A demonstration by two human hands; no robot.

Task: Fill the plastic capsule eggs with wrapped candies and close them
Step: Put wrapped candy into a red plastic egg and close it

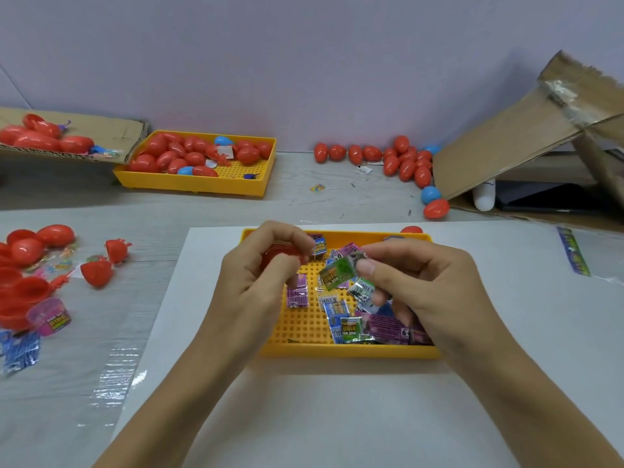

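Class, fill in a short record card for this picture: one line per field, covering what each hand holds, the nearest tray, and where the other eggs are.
Left hand: left hand grips a red egg half
Right hand: right hand pinches a green candy packet
Near tray: yellow tray holds loose wrapped candies
Far tray: second yellow tray holds red and blue eggs
Loose eggs: red eggs by the wall
Left of table: open red egg halves

Both forearms are bare to the frame edge, each grip ungloved.
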